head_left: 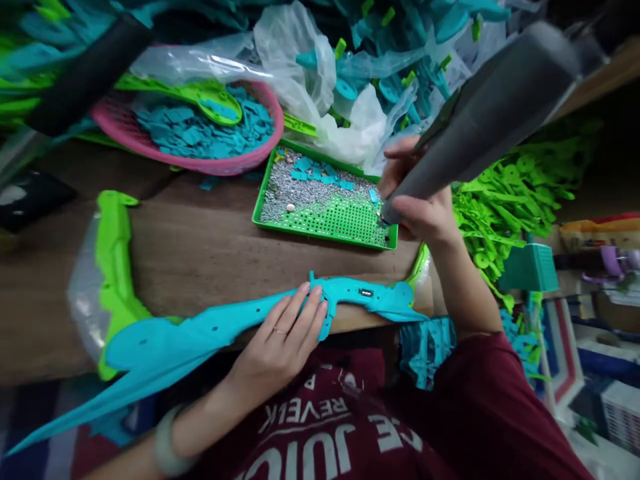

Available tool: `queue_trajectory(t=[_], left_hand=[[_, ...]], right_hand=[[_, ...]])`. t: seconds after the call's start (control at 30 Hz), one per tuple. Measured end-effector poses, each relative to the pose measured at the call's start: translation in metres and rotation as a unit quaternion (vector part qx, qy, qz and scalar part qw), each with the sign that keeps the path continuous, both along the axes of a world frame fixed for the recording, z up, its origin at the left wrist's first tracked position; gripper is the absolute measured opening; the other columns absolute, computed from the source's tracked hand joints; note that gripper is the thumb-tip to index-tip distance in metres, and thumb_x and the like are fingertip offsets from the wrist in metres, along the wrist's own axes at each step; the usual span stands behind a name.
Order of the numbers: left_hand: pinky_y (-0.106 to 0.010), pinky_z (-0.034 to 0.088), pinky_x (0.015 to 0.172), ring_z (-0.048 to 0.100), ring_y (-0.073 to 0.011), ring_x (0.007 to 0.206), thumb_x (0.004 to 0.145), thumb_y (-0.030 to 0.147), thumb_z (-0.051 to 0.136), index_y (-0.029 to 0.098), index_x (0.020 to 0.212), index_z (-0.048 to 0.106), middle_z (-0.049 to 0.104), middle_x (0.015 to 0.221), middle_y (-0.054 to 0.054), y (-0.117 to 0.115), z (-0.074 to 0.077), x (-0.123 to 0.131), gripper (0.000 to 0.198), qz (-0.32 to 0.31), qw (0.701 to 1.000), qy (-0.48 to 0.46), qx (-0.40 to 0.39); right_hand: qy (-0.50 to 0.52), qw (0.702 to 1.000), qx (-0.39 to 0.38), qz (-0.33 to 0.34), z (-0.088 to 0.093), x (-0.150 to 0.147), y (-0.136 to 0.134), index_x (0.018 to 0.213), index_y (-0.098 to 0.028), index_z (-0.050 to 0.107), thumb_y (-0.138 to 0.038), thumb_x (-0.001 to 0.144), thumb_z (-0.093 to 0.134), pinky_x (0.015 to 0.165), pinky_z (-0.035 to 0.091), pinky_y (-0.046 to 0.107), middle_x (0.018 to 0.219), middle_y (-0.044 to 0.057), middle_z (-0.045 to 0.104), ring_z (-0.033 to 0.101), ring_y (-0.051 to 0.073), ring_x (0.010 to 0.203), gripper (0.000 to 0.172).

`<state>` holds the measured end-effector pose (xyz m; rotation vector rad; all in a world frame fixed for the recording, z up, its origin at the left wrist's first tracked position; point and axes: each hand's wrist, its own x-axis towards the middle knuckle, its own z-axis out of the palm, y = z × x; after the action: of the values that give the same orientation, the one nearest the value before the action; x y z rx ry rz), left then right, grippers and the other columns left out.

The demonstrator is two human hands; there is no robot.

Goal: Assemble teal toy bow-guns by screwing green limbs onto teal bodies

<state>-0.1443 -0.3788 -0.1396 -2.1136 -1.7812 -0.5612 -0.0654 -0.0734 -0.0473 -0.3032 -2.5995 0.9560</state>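
My left hand (283, 333) lies with its fingers stretched out flat on a long blue plastic toy part (200, 333), which spans the front edge of the bench. Green end pieces with clear plastic, such as the left one (116, 267), are joined to the blue part. A small dark slot with metal shows in its right half. My right hand (425, 210) is closed around a grey electric screwdriver (480, 123), tilted with its tip down at the right end of a green tray (325, 235). Many small screws (280, 193) and a few blue pieces lie in that tray. The screwdriver's bit is barely visible.
Behind the tray stands a pink basket (277, 127) of small blue pieces. Clear plastic bags (300, 60) and blue parts are heaped at the back. Green parts (515, 207) pile up on the right. A blurred black-handled tool (90, 73) hangs at upper left.
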Motion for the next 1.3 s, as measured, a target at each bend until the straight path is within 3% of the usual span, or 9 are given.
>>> queue_trajectory(t=[0.17, 0.3, 0.5, 0.7, 0.8, 0.87, 0.97, 1.17, 1.3], left_hand=[[-0.05, 0.051, 0.101, 0.062, -0.0392, 0.123, 0.097, 0.033, 0.064, -0.001, 0.128, 0.061, 0.061, 0.136, -0.027, 0.005, 0.013, 0.002, 0.047, 0.005, 0.993, -0.117, -0.005], [-0.052, 0.052, 0.1, 0.061, -0.0371, 0.121, 0.096, 0.027, 0.062, 0.005, 0.121, 0.065, 0.065, 0.128, -0.023, 0.035, 0.027, 0.008, 0.033, -0.022, 0.982, -0.187, -0.029], [-0.042, 0.055, 0.076, 0.063, -0.0312, 0.098, 0.093, 0.027, 0.064, 0.018, 0.093, 0.065, 0.064, 0.108, -0.015, 0.081, 0.028, 0.016, 0.01, -0.05, 0.976, -0.16, -0.137], [-0.033, 0.048, 0.061, 0.059, -0.0273, 0.086, 0.088, 0.02, 0.068, 0.02, 0.084, 0.061, 0.058, 0.095, -0.009, 0.093, 0.027, 0.011, 0.009, -0.063, 0.973, -0.14, -0.174], [-0.037, 0.052, 0.067, 0.061, -0.0271, 0.088, 0.093, 0.014, 0.058, 0.017, 0.087, 0.063, 0.062, 0.097, -0.01, 0.087, 0.029, 0.017, 0.008, -0.056, 0.982, -0.122, -0.136], [-0.045, 0.054, 0.086, 0.063, -0.029, 0.101, 0.096, 0.008, 0.046, 0.013, 0.099, 0.066, 0.067, 0.108, -0.015, 0.076, 0.03, 0.023, 0.021, -0.048, 0.99, -0.109, -0.079], [-0.053, 0.041, 0.11, 0.058, -0.0303, 0.123, 0.1, 0.008, 0.041, 0.007, 0.121, 0.064, 0.066, 0.129, -0.016, 0.053, 0.029, 0.028, 0.031, -0.049, 0.989, -0.123, -0.065], [-0.05, 0.033, 0.12, 0.052, -0.0303, 0.136, 0.101, 0.025, 0.056, 0.007, 0.129, 0.063, 0.061, 0.141, -0.018, 0.02, 0.015, 0.014, 0.034, -0.041, 0.982, -0.18, -0.045], [-0.046, 0.031, 0.123, 0.05, -0.0294, 0.139, 0.102, 0.014, 0.048, 0.007, 0.13, 0.063, 0.06, 0.142, -0.017, 0.007, 0.006, 0.005, 0.033, -0.051, 0.98, -0.189, -0.042]], right_hand=[[0.049, 0.995, -0.022, -0.084, -0.026, -0.017, -0.012, 0.141, -0.024, 0.023, -0.054, 0.099, 0.029, 0.064, 0.057, 0.034, 0.085, 0.001, 0.053, 0.061, 0.016, 0.07, 0.052], [0.11, 0.985, -0.065, -0.118, -0.031, -0.024, -0.025, 0.137, -0.024, 0.027, -0.057, 0.098, 0.032, 0.063, 0.057, 0.033, 0.079, -0.002, 0.051, 0.062, 0.015, 0.066, 0.052], [0.097, 0.979, -0.095, -0.153, -0.025, -0.014, -0.029, 0.133, -0.024, 0.036, -0.049, 0.096, 0.044, 0.068, 0.061, 0.035, 0.079, -0.001, 0.056, 0.065, 0.017, 0.069, 0.045], [0.141, 0.975, -0.075, -0.156, -0.032, -0.01, -0.014, 0.132, -0.024, 0.035, -0.067, 0.093, 0.035, 0.065, 0.057, 0.037, 0.079, 0.001, 0.053, 0.061, 0.019, 0.065, 0.058], [0.143, 0.976, -0.029, -0.16, -0.046, -0.023, -0.008, 0.137, -0.024, 0.035, -0.07, 0.095, 0.03, 0.069, 0.056, 0.037, 0.082, 0.002, 0.053, 0.062, 0.018, 0.07, 0.063], [0.152, 0.974, -0.024, -0.17, -0.057, -0.035, -0.008, 0.141, -0.024, 0.034, -0.066, 0.096, 0.03, 0.072, 0.057, 0.038, 0.082, 0.002, 0.054, 0.063, 0.019, 0.071, 0.062], [0.176, 0.965, -0.065, -0.184, -0.069, -0.053, -0.014, 0.142, -0.023, 0.03, -0.055, 0.1, 0.028, 0.074, 0.058, 0.04, 0.077, 0.001, 0.053, 0.062, 0.019, 0.068, 0.053], [0.138, 0.965, -0.124, -0.184, -0.077, -0.071, -0.023, 0.138, -0.02, 0.033, -0.04, 0.099, 0.037, 0.076, 0.059, 0.043, 0.076, 0.001, 0.053, 0.062, 0.021, 0.067, 0.045], [0.193, 0.95, -0.164, -0.182, -0.082, -0.071, -0.021, 0.126, -0.023, 0.041, -0.045, 0.096, 0.044, 0.069, 0.06, 0.039, 0.07, -0.003, 0.051, 0.059, 0.018, 0.06, 0.037]])
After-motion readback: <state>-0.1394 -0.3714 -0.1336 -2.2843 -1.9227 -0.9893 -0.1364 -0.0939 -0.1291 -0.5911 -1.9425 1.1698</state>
